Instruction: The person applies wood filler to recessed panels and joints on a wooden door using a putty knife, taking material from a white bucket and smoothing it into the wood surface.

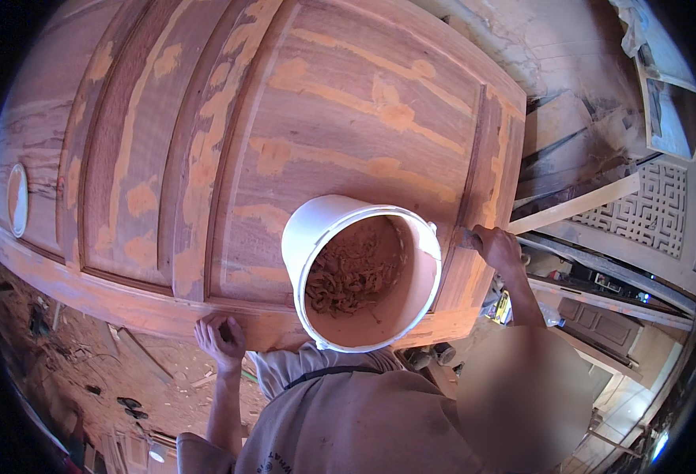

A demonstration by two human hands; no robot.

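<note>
Here's the door (356, 118), flat before me, long axis running left to right. The bucket (307, 237) stands on it near my edge, mouth facing up at me. My right hand (501, 250) pinches a small dark piece (468, 238) at the door's right end; my left (221, 341) curls loosely, ungripping, at the near edge.

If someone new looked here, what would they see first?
Probably the white bucket near the middle, with brown curly scraps inside. Next, the big wooden panel under it, streaked with orange patches. Then the right hand at its right side and the left hand at its near edge.
</note>
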